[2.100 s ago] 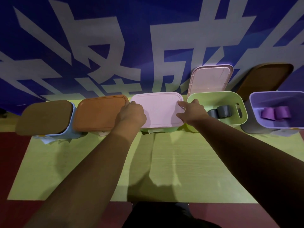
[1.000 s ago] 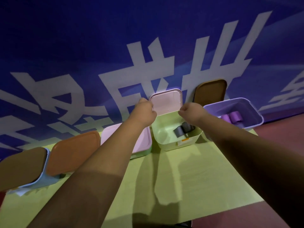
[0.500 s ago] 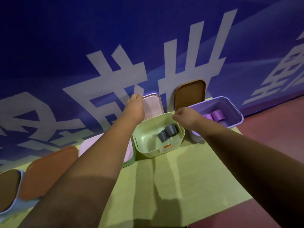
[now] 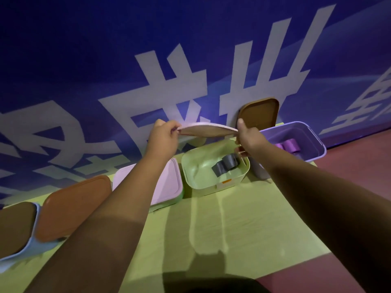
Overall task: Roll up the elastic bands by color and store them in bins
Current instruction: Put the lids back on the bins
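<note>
Head view: hands [image 4: 164, 135] [image 4: 248, 135] hold pink lid [image 4: 208, 131] near-level, long axis left-right.

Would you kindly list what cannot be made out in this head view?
Head view:
Contents of three closed bins: pink lid, orange lid and left brown lid cover them.
Blue bin: cut off by the left edge.
Purple rolls: partly behind the right arm, count unclear.
Label on green bin: too small to read.
Held lid, in left hand and right hand: top face turned away.
</note>
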Demonstrator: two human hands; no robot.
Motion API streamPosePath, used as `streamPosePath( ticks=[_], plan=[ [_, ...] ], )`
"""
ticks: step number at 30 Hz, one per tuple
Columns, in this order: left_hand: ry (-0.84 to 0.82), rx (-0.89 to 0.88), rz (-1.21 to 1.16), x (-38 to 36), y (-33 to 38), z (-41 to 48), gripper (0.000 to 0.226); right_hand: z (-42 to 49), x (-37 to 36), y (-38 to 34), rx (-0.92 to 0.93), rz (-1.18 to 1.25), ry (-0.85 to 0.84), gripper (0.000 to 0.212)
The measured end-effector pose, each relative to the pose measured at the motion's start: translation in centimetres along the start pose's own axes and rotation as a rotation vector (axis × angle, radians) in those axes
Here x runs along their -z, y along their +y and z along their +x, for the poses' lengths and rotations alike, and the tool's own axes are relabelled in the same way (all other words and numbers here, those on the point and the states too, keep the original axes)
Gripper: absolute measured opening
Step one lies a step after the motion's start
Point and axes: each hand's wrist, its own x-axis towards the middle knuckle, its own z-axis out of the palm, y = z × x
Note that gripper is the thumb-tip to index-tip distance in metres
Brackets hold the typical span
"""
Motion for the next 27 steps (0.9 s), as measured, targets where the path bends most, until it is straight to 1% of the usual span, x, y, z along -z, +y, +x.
streamPosePath(
  ticks=[2, 3, 5, 7, 10, 12, 14, 15, 16, 18, 21, 24, 27],
  plan=[
    [-0.024, -0.06, -0.115, 0.4, -1.3, -0.9, 0.016, 0.1, 0.2, -0.8, -0.086, 0.175, 0.049, 0.061],
    [-0.036, -0.077, -0.157, 0.4, -1.8, -1.4, 0.017, 0.3, 0.3, -0.9, -0.097, 0.198, 0.056, 0.051],
    [-0.072, -0.08, -0.197, -0.1, -3.0, -2.4, 0.023, 0.5, 0.4, -0.5, -0.102, 0.122, 0.037, 0.031],
    [-0.141, -0.052, -0.203, -1.1, -4.3, -3.2, 0.032, 0.5, 0.3, 0.3, -0.112, 0.008, 0.031, 0.02],
    [-0.298, 0.041, -0.21, -2.5, -5.6, -4.7, 0.04, -0.3, -0.3, 2.0, -0.124, -0.109, 0.052, 0.007],
    [-0.362, 0.067, -0.162, -3.3, -5.9, -5.6, 0.04, -0.9, -1.0, 3.7, -0.173, -0.139, 0.057, 0.009],
    [-0.418, 0.066, -0.097, -3.9, -6.0, -6.5, 0.046, -1.2, -1.6, 5.6, -0.202, -0.158, 0.064, 0.028],
    [-0.441, 0.056, -0.059, -4.2, -6.0, -6.7, 0.052, -1.3, -1.8, 6.4, -0.21, -0.165, 0.072, 0.038],
    [-0.453, 0.04, -0.016, -4.4, -6.0, -6.9, 0.059, -1.4, -1.9, 7.0, -0.213, -0.165, 0.082, 0.043],
    [-0.461, -0.002, 0.075, -4.9, -6.0, -6.8, 0.067, -1.8, -2.1, 7.6, -0.215, -0.179, 0.103, 0.044],
    [-0.461, -0.038, 0.183, -5.5, -5.7, -6.5, 0.066, -2.4, -2.3, 7.9, -0.218, -0.206, 0.123, 0.045],
    [-0.465, -0.029, 0.254, -5.9, -5.3, -6.2, 0.064, -2.6, -2.5, 8.2, -0.231, -0.226, 0.123, 0.045],
    [-0.459, -0.05, 0.336, -6.4, -4.9, -6.0, 0.063, -3.0, -3.0, 8.0, -0.215, -0.323, 0.172, 0.041]
  ],
)
